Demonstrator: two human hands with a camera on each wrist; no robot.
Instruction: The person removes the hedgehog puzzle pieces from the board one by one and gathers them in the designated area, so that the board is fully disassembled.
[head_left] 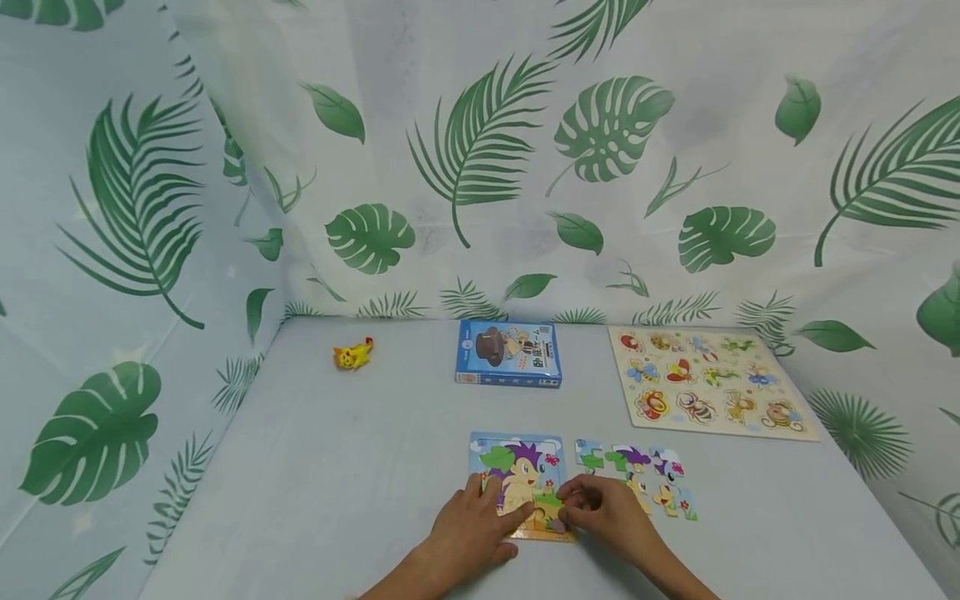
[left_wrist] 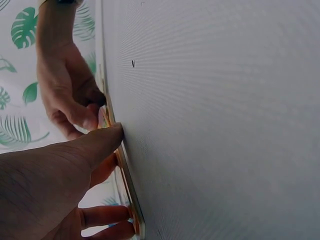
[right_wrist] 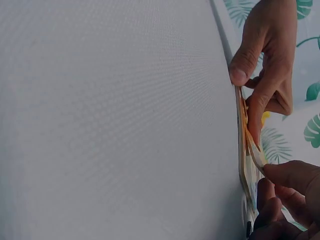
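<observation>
A square hedgehog jigsaw puzzle with a blue-and-orange framed board [head_left: 517, 436] lies flat near the table's front. My left hand [head_left: 467, 523] rests on its lower left, fingers spread over the picture and thumb at the front edge. With thumb and fingertips, my right hand [head_left: 609, 510] pinches a puzzle piece [right_wrist: 257, 154] at the board's lower right corner. In the right wrist view that piece is tilted, one end raised from the board, and a left fingertip touches its lower end. Right of the board lie several puzzle pieces [head_left: 630, 457], partly hidden by the right hand.
A blue box [head_left: 510, 354] with a hat picture stands behind the board. At the back right is a wooden insect puzzle board [head_left: 712, 379]. A small yellow toy figure [head_left: 352, 356] sits at the back left. Leaf-patterned cloth [head_left: 480, 167] encloses the table.
</observation>
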